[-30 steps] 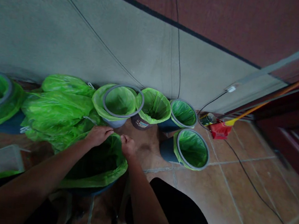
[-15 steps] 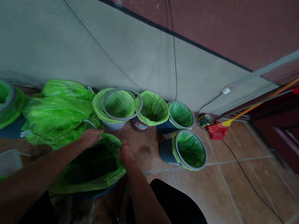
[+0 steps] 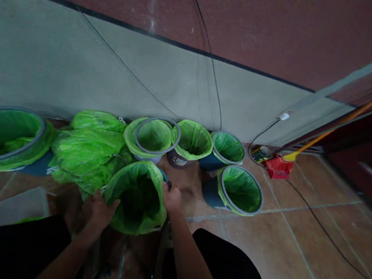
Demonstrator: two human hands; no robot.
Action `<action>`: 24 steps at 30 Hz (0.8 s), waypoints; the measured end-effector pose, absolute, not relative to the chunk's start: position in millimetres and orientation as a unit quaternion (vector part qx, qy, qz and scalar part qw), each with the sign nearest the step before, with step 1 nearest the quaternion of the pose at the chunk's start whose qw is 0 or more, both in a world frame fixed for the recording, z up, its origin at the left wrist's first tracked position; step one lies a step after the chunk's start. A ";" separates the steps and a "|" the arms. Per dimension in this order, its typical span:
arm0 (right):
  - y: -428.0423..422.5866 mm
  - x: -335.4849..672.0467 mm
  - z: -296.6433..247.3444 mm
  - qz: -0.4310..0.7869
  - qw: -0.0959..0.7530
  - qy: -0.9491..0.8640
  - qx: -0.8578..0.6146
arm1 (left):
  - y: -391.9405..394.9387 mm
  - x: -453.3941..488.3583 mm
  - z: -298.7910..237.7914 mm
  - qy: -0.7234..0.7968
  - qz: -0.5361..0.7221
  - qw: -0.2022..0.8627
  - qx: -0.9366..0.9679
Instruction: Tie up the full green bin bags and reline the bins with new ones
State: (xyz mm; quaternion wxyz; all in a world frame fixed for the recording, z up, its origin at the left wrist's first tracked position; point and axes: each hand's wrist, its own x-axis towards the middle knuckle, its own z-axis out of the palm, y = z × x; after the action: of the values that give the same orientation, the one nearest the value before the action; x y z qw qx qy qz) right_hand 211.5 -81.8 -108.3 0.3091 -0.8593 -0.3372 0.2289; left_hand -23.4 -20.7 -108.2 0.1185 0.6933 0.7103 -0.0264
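A dark blue trash bin point(image 3: 165, 178) stands between my knees, lined with a green trash bag point(image 3: 138, 224) folded over its rim. On the right side, my right hand point(image 3: 172, 199) is closed on the bag's edge, where some of the blue rim shows. My left hand point(image 3: 101, 210) is at the left side of the bag, thumb near the edge and fingers apart; its contact is partly hidden. Beyond it lies a heap of crumpled green bags point(image 3: 86, 145). The inside of the bin is dark.
Several lined bins line the wall, including a large one point(image 3: 41, 140) at left and a grey-rimmed one point(image 3: 262, 198) at right. A loose grey ring point(image 3: 176, 144) rests across two bins. Nearby are a clear plastic tray point(image 3: 16, 207), a red dustpan point(image 3: 279, 167) and a cable point(image 3: 318, 226).
The bag's mouth has become rounder and its far edge now folds outward. My left hand has moved from the far edge to the left side; my right hand has shifted right and nearer.
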 end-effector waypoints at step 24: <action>-37.0 243.7 -135.4 0.191 0.261 -0.312 -0.893 | 81.9 29.6 -113.1 0.554 -0.065 0.194 0.807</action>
State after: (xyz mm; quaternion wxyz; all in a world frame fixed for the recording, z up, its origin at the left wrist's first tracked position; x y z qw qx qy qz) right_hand 243.7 -37.0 -135.4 0.2612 -0.8933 -0.3115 0.1915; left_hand 29.6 81.9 -113.1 0.1944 0.8068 0.5541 -0.0649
